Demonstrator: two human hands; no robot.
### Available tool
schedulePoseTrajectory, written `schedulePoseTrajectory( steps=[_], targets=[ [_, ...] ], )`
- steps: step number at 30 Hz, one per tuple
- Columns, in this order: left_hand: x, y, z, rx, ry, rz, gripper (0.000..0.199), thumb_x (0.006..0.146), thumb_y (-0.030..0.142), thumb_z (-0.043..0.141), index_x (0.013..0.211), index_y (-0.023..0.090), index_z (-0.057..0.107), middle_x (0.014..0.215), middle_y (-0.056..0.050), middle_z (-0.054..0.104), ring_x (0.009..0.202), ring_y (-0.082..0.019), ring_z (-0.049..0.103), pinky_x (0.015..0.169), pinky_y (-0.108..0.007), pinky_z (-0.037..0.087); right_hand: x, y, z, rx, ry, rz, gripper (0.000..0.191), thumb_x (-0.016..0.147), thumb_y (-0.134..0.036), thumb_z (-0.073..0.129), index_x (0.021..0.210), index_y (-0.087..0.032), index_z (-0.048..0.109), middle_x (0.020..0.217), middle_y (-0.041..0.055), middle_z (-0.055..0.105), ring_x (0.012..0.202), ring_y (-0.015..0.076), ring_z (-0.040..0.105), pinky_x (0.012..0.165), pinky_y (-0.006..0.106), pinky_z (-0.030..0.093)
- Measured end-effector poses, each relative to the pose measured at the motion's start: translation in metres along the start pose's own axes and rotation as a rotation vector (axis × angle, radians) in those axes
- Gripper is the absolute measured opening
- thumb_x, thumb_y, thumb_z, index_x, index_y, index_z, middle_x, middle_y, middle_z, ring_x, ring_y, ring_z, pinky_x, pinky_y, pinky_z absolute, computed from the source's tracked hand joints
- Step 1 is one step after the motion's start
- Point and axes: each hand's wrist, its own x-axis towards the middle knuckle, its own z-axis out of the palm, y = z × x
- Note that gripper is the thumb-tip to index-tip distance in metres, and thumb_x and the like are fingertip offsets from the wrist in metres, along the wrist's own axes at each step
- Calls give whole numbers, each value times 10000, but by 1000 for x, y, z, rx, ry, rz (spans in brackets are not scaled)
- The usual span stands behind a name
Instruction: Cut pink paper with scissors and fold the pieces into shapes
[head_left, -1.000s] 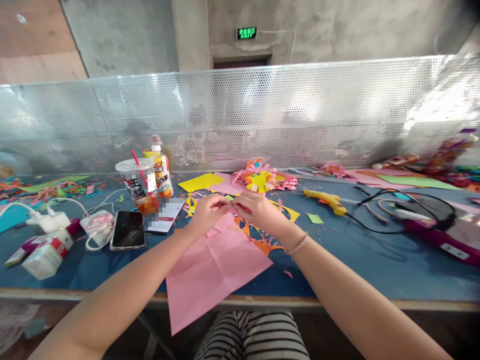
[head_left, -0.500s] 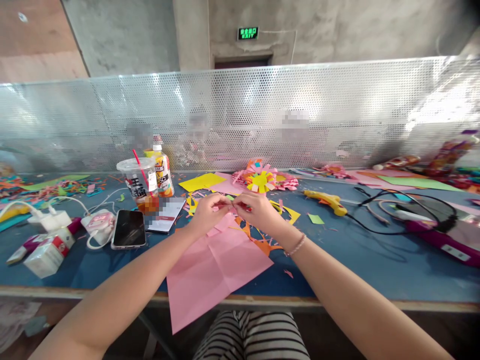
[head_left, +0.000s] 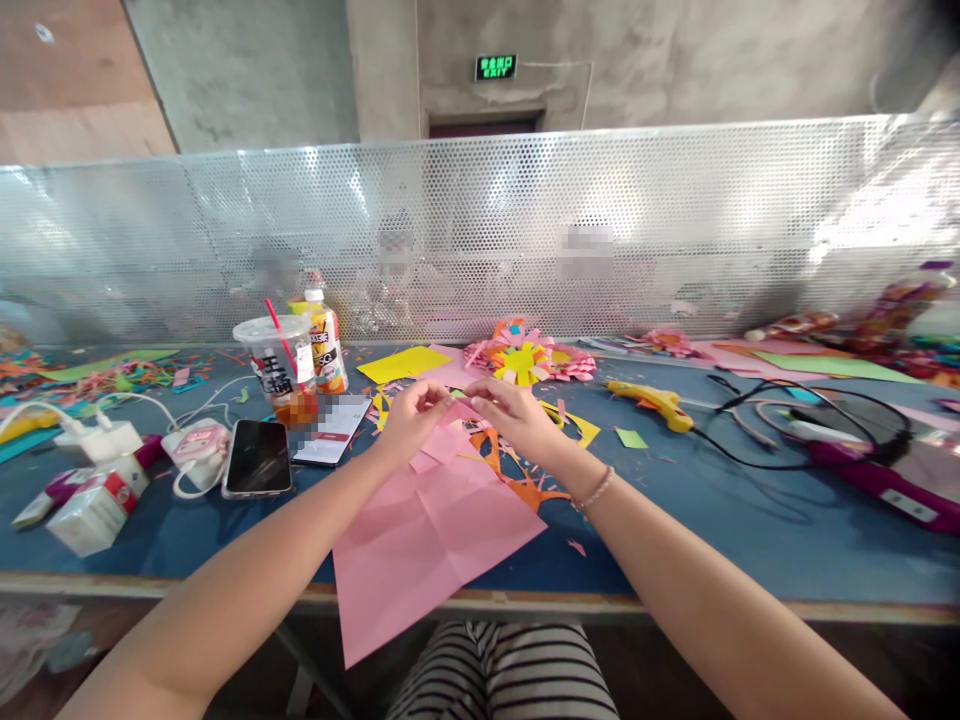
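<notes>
The fingertips of the left hand (head_left: 414,420) and right hand (head_left: 517,412) nearly meet, each pinched narrow on a small pink paper piece (head_left: 463,407) bridging them. It spans the gap left to right, neither hand clearly nearer; its true long axis cannot be told, since the fingers cover much of it. Just to the near side lie small pink paper pieces (head_left: 437,447) on a creased pink sheet (head_left: 427,565), whose near left corner hangs past the table edge (head_left: 540,604). Orange paper scraps (head_left: 534,494) lie right of the sheet's far part. Beyond the hands is a fringed paper flower (head_left: 523,362); farther right, a yellow glue gun (head_left: 654,403); to the left, a smartphone (head_left: 257,458) and a lidded drink cup (head_left: 271,365).
</notes>
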Motion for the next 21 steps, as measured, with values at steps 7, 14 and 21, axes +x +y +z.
schedulePoseTrajectory(
  steps=[7,14,21],
  targets=[
    [1,-2,2,-26,-32,-63,164,720,311,541,766,155,560,736,-18,572,665,-108,515,622,-233,412,0,5,10,44,49,36,141,776,-249,475,812,-167,584,716,32,603,616,115,550,551,237,449],
    [1,-4,4,-315,-13,-242,121,661,255,604,724,151,610,702,-13,579,632,-95,511,595,-224,407,2,6,10,100,75,94,118,748,-254,509,772,-167,585,671,10,579,573,96,510,501,209,410],
    [2,-7,4,-503,-13,-360,103,629,224,621,702,153,612,745,-27,603,664,-109,544,621,-244,432,4,10,13,234,80,186,174,750,-317,512,765,-155,576,621,1,568,538,95,515,490,211,420]
  ],
)
